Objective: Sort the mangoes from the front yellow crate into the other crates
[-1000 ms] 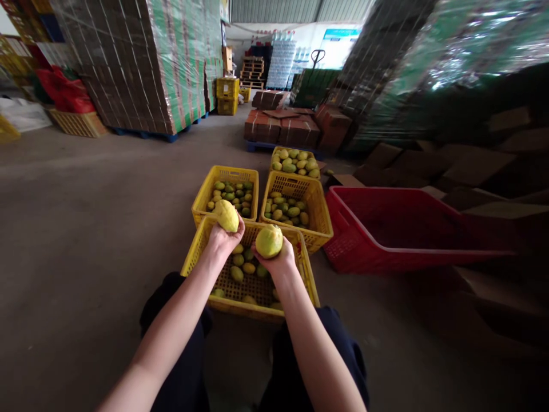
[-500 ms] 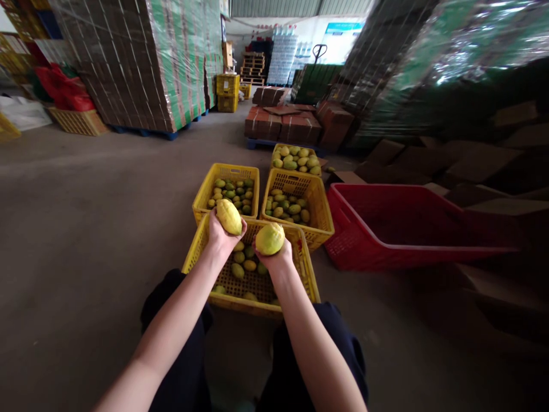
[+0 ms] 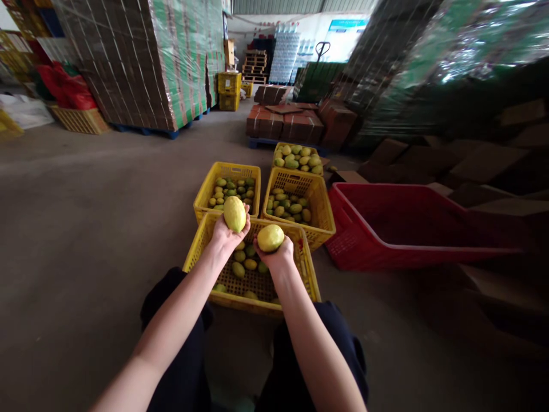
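Concrete floor (image 3: 94,217), grey and bare to the left of the hands. Directly under the hands stands a yellow crate (image 3: 201,246). Just beyond them, two more yellow crates (image 3: 206,191) side by side, a fourth (image 3: 295,150) farther back. Right of the hands, a red bin (image 3: 386,252), tilted. Flattened cartons (image 3: 484,166) beyond it. Pallets of boxes (image 3: 283,123) farther back.

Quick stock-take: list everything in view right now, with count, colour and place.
held fruits: two, yellow-green, one per hand
near crate: one, yellow, under the hands, few fruits inside
far crates: three, yellow, beyond it, holding green-yellow fruit
red crate: one, right, tilted
wrapped pallet stacks: left and right
brown boxes: centre back
flattened cardboard: right
left hand: holds a fruit
right hand: holds a fruit
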Motion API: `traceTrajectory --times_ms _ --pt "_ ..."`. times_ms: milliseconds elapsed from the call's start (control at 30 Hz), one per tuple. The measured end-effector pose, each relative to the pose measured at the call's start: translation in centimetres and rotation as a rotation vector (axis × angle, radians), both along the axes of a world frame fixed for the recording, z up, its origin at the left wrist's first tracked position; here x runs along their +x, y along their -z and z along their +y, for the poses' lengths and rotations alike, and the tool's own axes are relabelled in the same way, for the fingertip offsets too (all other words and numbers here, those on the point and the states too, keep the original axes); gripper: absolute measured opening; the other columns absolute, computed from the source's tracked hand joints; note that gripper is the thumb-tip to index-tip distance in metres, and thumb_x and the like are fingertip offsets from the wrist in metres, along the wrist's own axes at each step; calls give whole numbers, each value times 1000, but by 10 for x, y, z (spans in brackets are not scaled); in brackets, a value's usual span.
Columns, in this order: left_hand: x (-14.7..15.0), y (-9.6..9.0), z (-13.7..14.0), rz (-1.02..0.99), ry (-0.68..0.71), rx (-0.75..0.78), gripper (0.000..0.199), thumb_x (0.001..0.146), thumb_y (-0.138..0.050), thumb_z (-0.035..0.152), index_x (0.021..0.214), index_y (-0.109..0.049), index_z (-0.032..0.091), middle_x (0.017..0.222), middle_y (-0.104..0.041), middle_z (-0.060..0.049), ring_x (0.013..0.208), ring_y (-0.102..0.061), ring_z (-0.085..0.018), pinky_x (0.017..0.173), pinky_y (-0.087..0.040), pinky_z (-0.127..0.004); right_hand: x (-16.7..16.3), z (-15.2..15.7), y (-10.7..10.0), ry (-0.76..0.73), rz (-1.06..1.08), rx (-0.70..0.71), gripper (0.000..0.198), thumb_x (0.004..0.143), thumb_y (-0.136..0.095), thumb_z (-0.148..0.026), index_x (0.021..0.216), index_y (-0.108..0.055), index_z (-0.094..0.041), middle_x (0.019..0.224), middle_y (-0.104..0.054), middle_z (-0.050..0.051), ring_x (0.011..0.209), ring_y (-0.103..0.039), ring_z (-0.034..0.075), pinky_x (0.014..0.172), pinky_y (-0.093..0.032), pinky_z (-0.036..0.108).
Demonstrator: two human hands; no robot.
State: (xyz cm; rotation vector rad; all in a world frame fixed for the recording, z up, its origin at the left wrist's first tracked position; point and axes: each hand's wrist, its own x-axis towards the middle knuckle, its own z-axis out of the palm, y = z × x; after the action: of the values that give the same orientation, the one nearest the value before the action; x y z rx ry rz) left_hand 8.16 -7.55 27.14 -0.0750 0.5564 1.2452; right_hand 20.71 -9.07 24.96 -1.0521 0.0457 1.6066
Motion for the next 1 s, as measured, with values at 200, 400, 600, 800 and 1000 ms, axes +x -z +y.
traceTrajectory --times_ms 200,400,600,800,1000 --pt "-1 -12 -4 223 -98 81 37 96 -41 39 106 -65 13 72 -69 -6 59 -66 -15 51 -54 -22 -1 -3 -9 51 84 -125 31 88 -29 -32 94 -57 -20 66 -63 5 57 -63 21 47 -54 34" --pt "-5 -22 -10 241 -14 158 31 88 -51 26 111 -64 10 78 -71 -10 67 -69 -18 58 -58 -25 -2 -8 -12 54 33 83 25 85 -38 -33 93 -57 -19 65 -64 4 60 -63 20 55 -58 36" --pt "-6 -24 -7 130 6 33 31 95 -40 26 110 -61 9 77 -68 -13 66 -67 -19 54 -59 -25 -2 -13 -19 59 48 256 12 77 -49 -22 87 -57 -18 68 -64 1 66 -63 17 69 -60 37" --pt "-10 -25 -6 141 59 -1 35 99 -36 31 99 -63 8 76 -67 -14 63 -65 -16 53 -54 -18 2 -18 -24 -98 0 230 21 87 -42 -27 84 -59 -15 59 -64 5 54 -64 18 54 -58 31" --pt "-16 -17 -7 135 130 60 38 98 -34 33 106 -62 8 74 -67 -12 48 -58 -12 38 -48 -16 13 -28 -27 -260 -76 309 30 90 -42 -33 86 -62 -11 64 -68 10 47 -64 20 45 -54 30"
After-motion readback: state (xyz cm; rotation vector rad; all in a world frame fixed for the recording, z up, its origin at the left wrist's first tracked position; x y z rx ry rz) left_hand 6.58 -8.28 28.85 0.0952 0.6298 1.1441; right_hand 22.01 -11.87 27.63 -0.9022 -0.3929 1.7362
